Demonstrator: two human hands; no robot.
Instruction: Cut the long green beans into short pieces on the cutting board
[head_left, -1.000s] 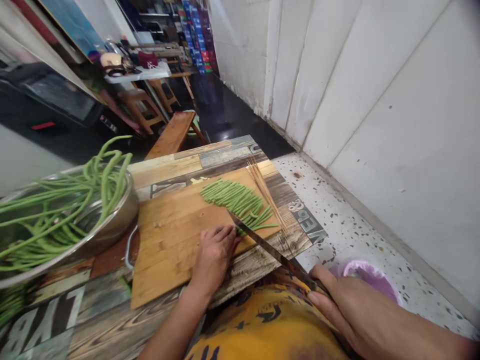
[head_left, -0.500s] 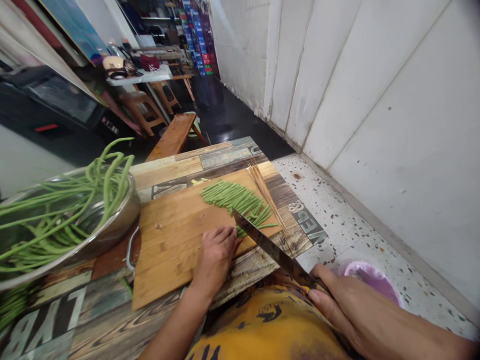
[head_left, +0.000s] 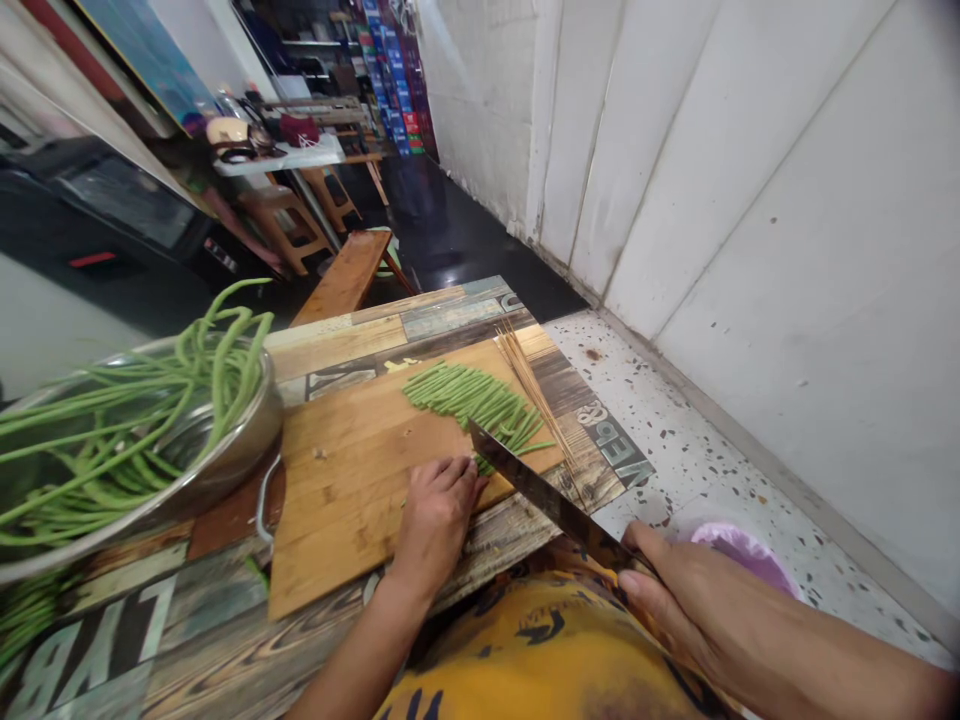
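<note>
My right hand is wrapped round the handle of a long knife, whose blade slants up to the left across the cut beans. Beside the blade tip, my left hand rests on the wooden cutting board with its fingers curled together; whatever is under the fingertips is hidden. A pile of cut green beans lies on the board's upper right part. Thin wooden sticks lie along the board's right edge. Long uncut beans hang over the rim of a metal bowl at the left.
The patterned table reaches beyond the board. A pink lined bin stands on the floor at the right, near a white wall. Behind the table are a wooden bench and a white table with stools.
The knife and both hands have barely moved, and the view has shifted slightly. My left hand still rests beside the blade tip.
</note>
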